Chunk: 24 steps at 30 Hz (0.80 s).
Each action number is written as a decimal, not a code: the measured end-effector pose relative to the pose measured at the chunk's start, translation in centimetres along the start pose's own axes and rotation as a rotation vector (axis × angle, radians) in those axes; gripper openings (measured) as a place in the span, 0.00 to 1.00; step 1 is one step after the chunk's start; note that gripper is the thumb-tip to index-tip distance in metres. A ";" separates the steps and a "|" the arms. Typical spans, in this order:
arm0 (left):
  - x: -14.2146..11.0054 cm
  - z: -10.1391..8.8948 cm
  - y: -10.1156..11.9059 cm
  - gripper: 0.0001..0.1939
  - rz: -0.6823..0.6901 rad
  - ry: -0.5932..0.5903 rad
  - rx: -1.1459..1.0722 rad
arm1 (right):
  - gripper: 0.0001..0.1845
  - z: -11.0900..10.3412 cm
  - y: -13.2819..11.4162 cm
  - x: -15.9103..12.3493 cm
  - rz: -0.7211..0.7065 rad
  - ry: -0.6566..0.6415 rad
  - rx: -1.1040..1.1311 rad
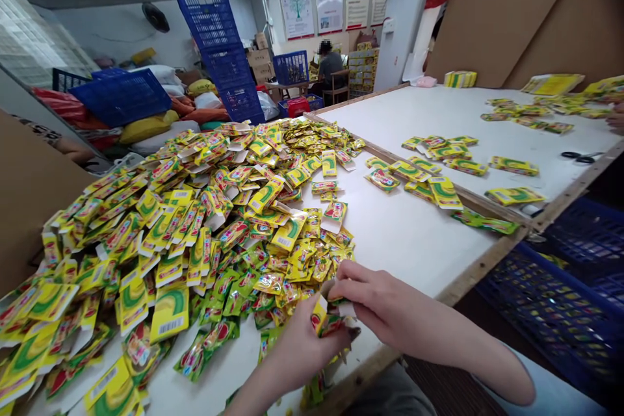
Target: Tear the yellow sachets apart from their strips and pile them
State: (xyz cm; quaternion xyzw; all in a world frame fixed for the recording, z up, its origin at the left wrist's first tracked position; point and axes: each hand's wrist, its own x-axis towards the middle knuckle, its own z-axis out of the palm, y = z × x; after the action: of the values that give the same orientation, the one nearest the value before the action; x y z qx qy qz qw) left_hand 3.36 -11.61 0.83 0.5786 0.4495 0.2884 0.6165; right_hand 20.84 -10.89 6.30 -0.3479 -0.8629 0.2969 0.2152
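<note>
The small yellow box (319, 315), printed with red and green, sits at six o'clock in the view, its end flap standing open. The left hand (303, 339) curls around it, partly closed; the right hand (368, 298), fingertips pinched together, meets its open end. The heaped boxes and packets (229, 224) lie toward ten o'clock.

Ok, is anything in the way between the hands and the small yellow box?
Nothing visible: the left hand grips the small yellow box, the right hand is close beside it, and the packet pile lies beyond.
</note>
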 end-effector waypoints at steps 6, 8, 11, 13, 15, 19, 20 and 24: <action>-0.6 0.3 -0.3 0.10 -0.096 -0.087 -0.063 | 0.18 0.2 1.2 -0.7 0.024 0.084 0.141; -1.2 0.3 -0.3 0.16 -0.133 -0.113 -0.066 | 0.12 0.6 1.6 -1.1 -0.015 0.091 0.144; -1.7 0.6 -0.4 0.23 -0.163 -0.172 -0.127 | 0.14 1.0 1.6 -2.0 -0.041 -0.005 0.170; -1.9 0.9 -0.4 0.26 -0.224 -0.231 -0.187 | 0.18 1.0 1.5 -2.7 0.005 -0.063 0.221; -1.9 1.1 -0.6 0.27 -0.283 -0.271 -0.222 | 0.22 0.9 1.6 -3.3 0.091 -0.094 0.263; -1.8 1.3 -0.9 0.27 -0.289 -0.287 -0.262 | 0.21 1.3 2.0 -3.7 0.248 -0.059 0.273; -1.8 1.4 -0.9 0.26 -0.301 -0.283 -0.270 | 0.20 1.7 2.1 -3.6 0.249 -0.036 0.267; -1.9 1.5 -0.7 0.20 -0.339 -0.217 -0.321 | 0.15 2.7 1.8 -3.1 0.207 0.083 0.244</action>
State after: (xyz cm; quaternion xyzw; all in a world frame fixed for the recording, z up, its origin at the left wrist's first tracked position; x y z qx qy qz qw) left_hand 3.79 -14.03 0.46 0.4173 0.4196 0.1846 0.7847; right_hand 22.18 -13.03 2.62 -0.4181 -0.7704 0.4052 0.2596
